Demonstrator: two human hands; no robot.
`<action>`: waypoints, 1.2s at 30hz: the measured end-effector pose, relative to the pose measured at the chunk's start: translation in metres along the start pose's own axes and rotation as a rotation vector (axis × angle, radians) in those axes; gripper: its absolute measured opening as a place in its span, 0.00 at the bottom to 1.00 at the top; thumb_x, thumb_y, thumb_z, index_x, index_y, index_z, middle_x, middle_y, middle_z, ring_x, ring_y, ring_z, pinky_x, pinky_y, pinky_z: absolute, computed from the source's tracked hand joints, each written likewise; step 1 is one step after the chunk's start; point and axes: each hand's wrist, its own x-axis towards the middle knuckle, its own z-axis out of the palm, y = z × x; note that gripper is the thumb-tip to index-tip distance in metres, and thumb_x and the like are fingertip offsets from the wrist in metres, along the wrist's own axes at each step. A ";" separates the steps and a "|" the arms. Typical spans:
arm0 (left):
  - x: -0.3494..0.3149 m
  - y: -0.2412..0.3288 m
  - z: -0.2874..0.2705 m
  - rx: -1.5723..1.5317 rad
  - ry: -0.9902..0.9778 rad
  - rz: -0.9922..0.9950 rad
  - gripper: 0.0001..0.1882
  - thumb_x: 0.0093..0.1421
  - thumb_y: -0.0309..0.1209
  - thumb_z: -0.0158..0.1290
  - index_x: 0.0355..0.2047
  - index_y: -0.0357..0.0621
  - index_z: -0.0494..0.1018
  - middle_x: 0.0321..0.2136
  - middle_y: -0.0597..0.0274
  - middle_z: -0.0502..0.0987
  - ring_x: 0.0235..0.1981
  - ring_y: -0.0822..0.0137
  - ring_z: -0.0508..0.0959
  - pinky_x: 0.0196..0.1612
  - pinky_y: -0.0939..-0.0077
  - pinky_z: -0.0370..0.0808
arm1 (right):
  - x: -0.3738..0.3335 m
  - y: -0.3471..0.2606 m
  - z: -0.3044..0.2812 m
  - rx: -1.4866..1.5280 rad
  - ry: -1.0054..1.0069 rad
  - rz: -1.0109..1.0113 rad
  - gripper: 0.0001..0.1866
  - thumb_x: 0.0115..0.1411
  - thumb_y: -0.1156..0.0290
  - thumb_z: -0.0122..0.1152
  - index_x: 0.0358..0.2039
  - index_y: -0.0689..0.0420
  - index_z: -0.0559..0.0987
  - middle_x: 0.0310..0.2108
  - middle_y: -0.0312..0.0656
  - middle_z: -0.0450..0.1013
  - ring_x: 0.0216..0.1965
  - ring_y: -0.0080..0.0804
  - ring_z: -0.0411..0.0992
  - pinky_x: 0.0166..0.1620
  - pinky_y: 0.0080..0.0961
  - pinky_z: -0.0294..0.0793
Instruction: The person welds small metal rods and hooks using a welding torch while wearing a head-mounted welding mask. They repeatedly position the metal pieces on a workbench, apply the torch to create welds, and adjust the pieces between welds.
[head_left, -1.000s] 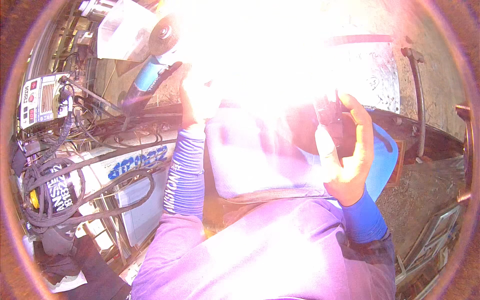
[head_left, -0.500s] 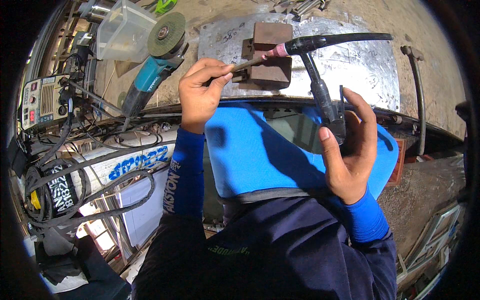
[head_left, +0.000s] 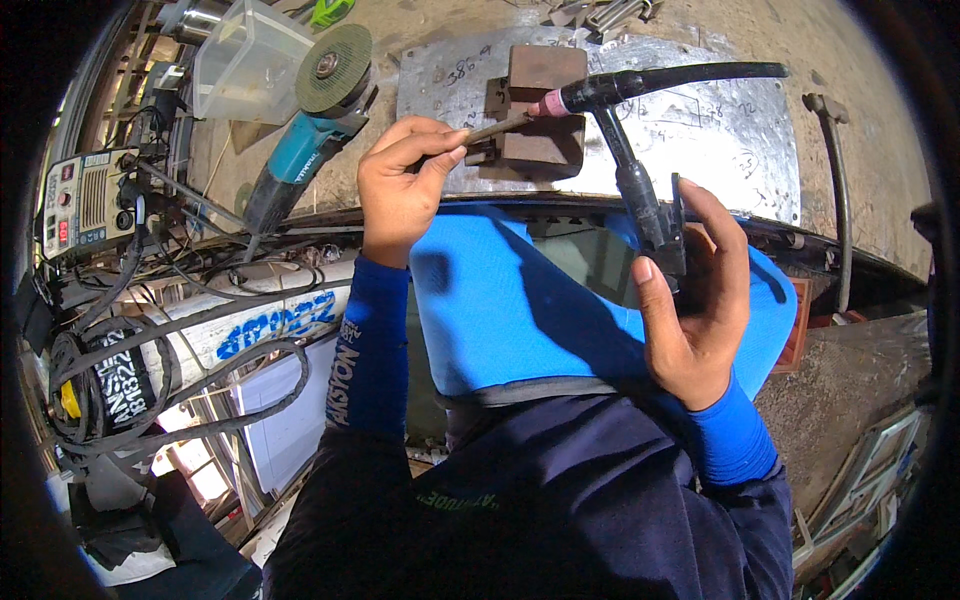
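My left hand (head_left: 405,185) pinches a thin brownish metal rod (head_left: 497,129) between thumb and fingers. The rod points to the upper right, and its far tip meets the pink nozzle of a black TIG welding torch (head_left: 622,140); whether they touch or only overlap I cannot tell. Closed around the lower handle of this torch is my right hand (head_left: 705,320), with the thumb on the near side and a finger along its switch. The torch head lies level over two brown metal blocks (head_left: 547,72), its long black cap reaching right.
Under the blocks lies a marked metal plate (head_left: 430,95). Left of it are a teal angle grinder (head_left: 295,155), a clear plastic bin (head_left: 235,70) and a welding machine (head_left: 85,205). A hammer (head_left: 838,190) lies at right. Cables loop over a white cylinder (head_left: 200,345); blue fabric (head_left: 500,320) lies below my hands.
My right hand and the torch handle have shifted slightly left, and the nozzle sits a little differently against the rod tip. My left hand has stayed nearly still.
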 end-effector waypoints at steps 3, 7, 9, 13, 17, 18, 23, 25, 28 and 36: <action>0.000 0.000 0.000 -0.005 -0.001 -0.001 0.09 0.58 0.15 0.65 0.39 0.36 0.87 0.35 0.58 0.83 0.38 0.68 0.81 0.43 0.77 0.77 | -0.001 -0.002 -0.001 0.035 -0.008 0.056 0.33 0.63 0.84 0.63 0.69 0.68 0.67 0.64 0.53 0.70 0.61 0.36 0.72 0.64 0.30 0.70; 0.000 -0.003 0.000 0.007 -0.001 0.017 0.09 0.58 0.14 0.65 0.39 0.35 0.87 0.35 0.58 0.83 0.38 0.68 0.82 0.43 0.77 0.77 | -0.002 0.000 0.001 0.030 -0.002 0.028 0.33 0.63 0.84 0.63 0.69 0.69 0.67 0.64 0.53 0.69 0.63 0.37 0.71 0.66 0.31 0.69; 0.000 -0.001 0.000 -0.004 0.000 -0.001 0.09 0.58 0.14 0.65 0.39 0.36 0.87 0.35 0.58 0.83 0.38 0.68 0.82 0.44 0.77 0.77 | -0.002 0.000 0.001 0.025 -0.005 0.026 0.33 0.63 0.85 0.63 0.69 0.69 0.67 0.65 0.53 0.69 0.63 0.38 0.71 0.66 0.31 0.68; -0.002 -0.005 -0.002 -0.010 -0.029 0.027 0.08 0.61 0.16 0.66 0.41 0.35 0.86 0.39 0.57 0.83 0.40 0.68 0.81 0.45 0.77 0.76 | -0.003 0.000 0.001 0.041 -0.013 0.020 0.33 0.64 0.84 0.63 0.69 0.69 0.67 0.65 0.53 0.69 0.64 0.38 0.71 0.67 0.32 0.68; 0.000 0.002 -0.002 0.123 -0.034 0.020 0.09 0.60 0.15 0.66 0.41 0.35 0.86 0.38 0.57 0.83 0.41 0.66 0.82 0.46 0.75 0.77 | -0.002 -0.002 -0.001 0.057 -0.056 0.044 0.32 0.64 0.84 0.63 0.69 0.68 0.67 0.65 0.53 0.70 0.65 0.38 0.70 0.67 0.32 0.68; 0.001 0.002 -0.003 0.165 -0.029 0.045 0.09 0.58 0.15 0.66 0.39 0.36 0.87 0.37 0.57 0.83 0.40 0.66 0.82 0.45 0.76 0.77 | -0.001 -0.001 -0.003 0.041 -0.060 0.038 0.32 0.64 0.84 0.63 0.69 0.68 0.67 0.65 0.53 0.69 0.66 0.38 0.70 0.67 0.32 0.68; -0.001 -0.005 -0.002 0.024 -0.018 0.028 0.09 0.59 0.15 0.65 0.40 0.35 0.87 0.37 0.56 0.83 0.40 0.66 0.82 0.45 0.75 0.77 | -0.001 0.001 0.000 0.041 -0.003 0.052 0.33 0.64 0.84 0.62 0.69 0.68 0.67 0.64 0.52 0.69 0.62 0.36 0.71 0.65 0.30 0.69; 0.000 -0.002 0.000 0.018 -0.007 0.021 0.10 0.58 0.14 0.65 0.39 0.37 0.88 0.36 0.57 0.83 0.39 0.68 0.82 0.43 0.77 0.77 | 0.000 0.001 -0.001 0.028 0.003 0.040 0.33 0.64 0.84 0.62 0.69 0.68 0.66 0.62 0.50 0.70 0.59 0.34 0.72 0.63 0.29 0.70; -0.002 -0.004 -0.002 0.012 -0.029 -0.003 0.09 0.60 0.16 0.65 0.41 0.35 0.86 0.39 0.56 0.83 0.41 0.67 0.81 0.46 0.76 0.76 | 0.003 -0.002 -0.002 0.058 0.017 0.025 0.34 0.64 0.84 0.63 0.70 0.67 0.65 0.60 0.48 0.70 0.56 0.31 0.72 0.60 0.27 0.71; -0.001 0.000 -0.003 0.021 -0.025 0.010 0.09 0.60 0.15 0.65 0.41 0.34 0.86 0.39 0.57 0.83 0.41 0.68 0.81 0.47 0.77 0.76 | 0.003 -0.004 -0.006 0.118 0.008 0.112 0.34 0.64 0.84 0.62 0.70 0.66 0.65 0.63 0.49 0.68 0.58 0.32 0.72 0.62 0.28 0.70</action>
